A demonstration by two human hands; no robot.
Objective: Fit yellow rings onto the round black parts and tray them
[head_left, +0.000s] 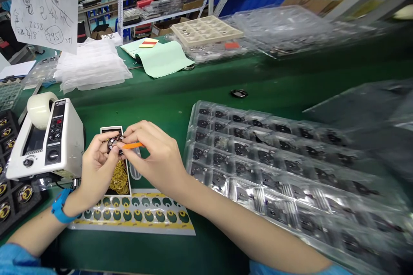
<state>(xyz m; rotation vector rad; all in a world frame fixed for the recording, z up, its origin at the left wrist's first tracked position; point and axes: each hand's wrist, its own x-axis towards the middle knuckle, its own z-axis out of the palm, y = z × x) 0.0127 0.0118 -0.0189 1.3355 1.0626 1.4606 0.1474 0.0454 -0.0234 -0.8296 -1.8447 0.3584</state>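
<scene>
Between the thumb and fingers of my left hand [98, 167] is a small round dark part [113, 142] with a shiny rim. My right hand [158, 154] pinches a thin orange stick [133, 145], and its fingertips meet the part's right side. The stick's far end is hidden by the fingers. Under both hands stands a white-edged box [129, 187] filled with thin yellow rings [120, 180]. A clear plastic piece [135, 167] lies beside the box, partly behind my right hand. Nearer to me is a sheet of yellow and green round stickers [138, 225].
A white tape dispenser [69, 137] stands left, beside a black foam tray [35, 200] with round parts. Clear plastic trays [226, 159] of dark parts cover the right. One dark part [238, 93] lies behind them. White sheets [92, 66] and green paper [164, 60] sit farther back.
</scene>
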